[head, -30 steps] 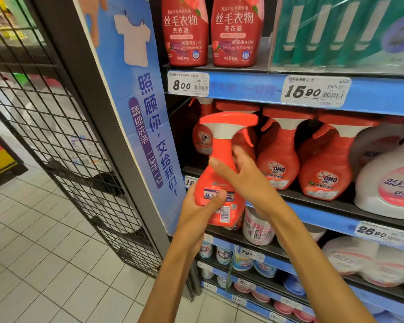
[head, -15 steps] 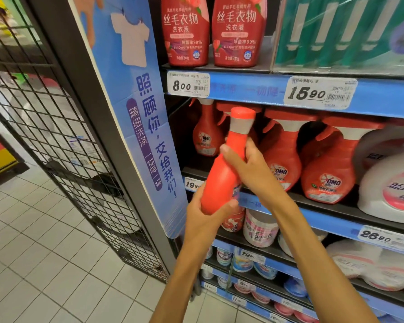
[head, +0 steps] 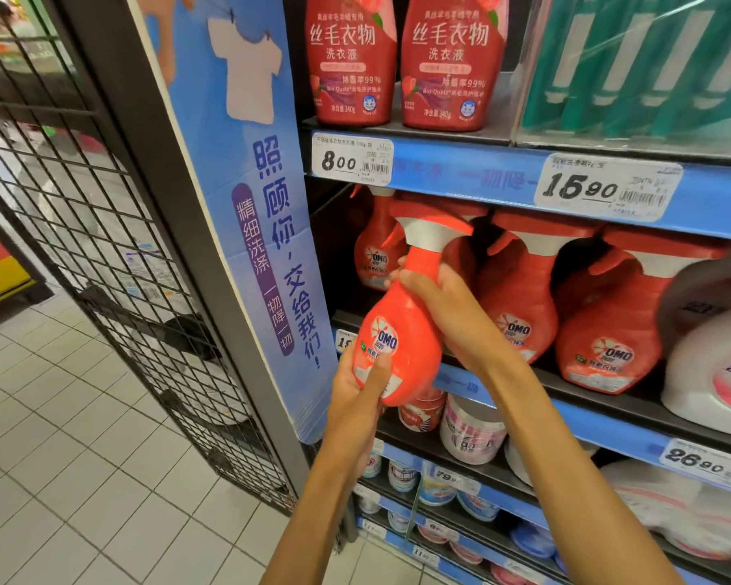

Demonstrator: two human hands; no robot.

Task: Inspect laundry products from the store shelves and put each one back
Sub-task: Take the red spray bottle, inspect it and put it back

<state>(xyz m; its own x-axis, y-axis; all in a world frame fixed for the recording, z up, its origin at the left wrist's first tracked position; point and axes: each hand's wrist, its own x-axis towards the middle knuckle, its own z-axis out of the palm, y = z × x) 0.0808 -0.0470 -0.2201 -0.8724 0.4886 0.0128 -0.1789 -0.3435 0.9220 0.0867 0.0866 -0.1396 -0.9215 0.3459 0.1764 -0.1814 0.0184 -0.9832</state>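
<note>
— Two hands on one spray bottle (head: 399, 331), same as half a second ago?

— Yes, but it has turned. Half a second ago it showed a plain red side with the spray head end-on; now the front label with the OMO logo faces the camera and the white-collared trigger head shows side-on, nozzle to the right.

— Where is it?

— Held in the air in front of the middle shelf (head: 600, 420), tilted, its top leaning right toward the row of matching red bottles (head: 596, 327) standing there. It is off the shelf.

— And the grip?

— The left hand (head: 357, 388) cups the bottom, thumb across the lower label, fingers curled round the far side. The right hand (head: 448, 306) wraps the narrow neck just under the trigger, fingers clenched round it.

— What surrounds it?

— Two red detergent pouches (head: 401, 61) on the shelf above, over an 8.00 price tag (head: 352, 160); a 15.90 tag (head: 606, 190) further right. A blue banner (head: 254, 204) with a white T-shirt picture hangs left of the shelves, with a black wire grid (head: 81, 213) beyond it over pale floor tiles (head: 72, 491).
</note>
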